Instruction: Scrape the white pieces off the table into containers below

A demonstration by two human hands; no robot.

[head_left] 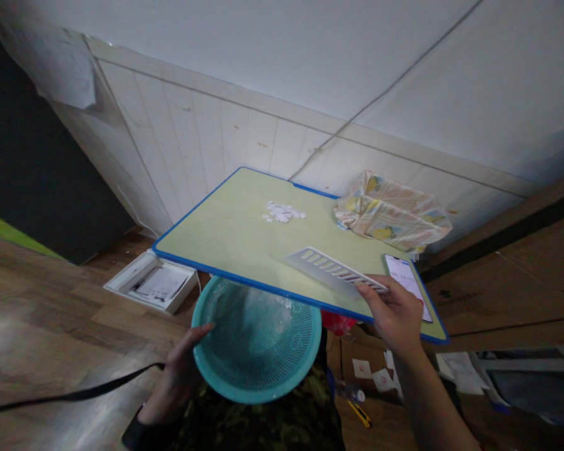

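My left hand (188, 354) grips the left rim of a round teal plastic colander (311, 351), its thumb hooked over the edge. The colander is at the table's front edge, above my lap, and clear plastic or something shiny lies inside it. My right hand (397, 310) pinches one end of a flat, pale plate with a row of slots (331, 269); its exact kind is unclear. The plate is tilted over the front right of the yellow-green table (216, 219). Beyond it, a small pile of white paper scraps (284, 213) lies apart from both hands.
A cloth-lined basket (390, 216) stands at the table's back right, with a lit phone (407, 282) in front. An open white box (153, 282) sits on the floor at left. A yellow cutter (360, 413) and cardboard (498, 294) are at right. The wall (254, 138) borders the table's back.
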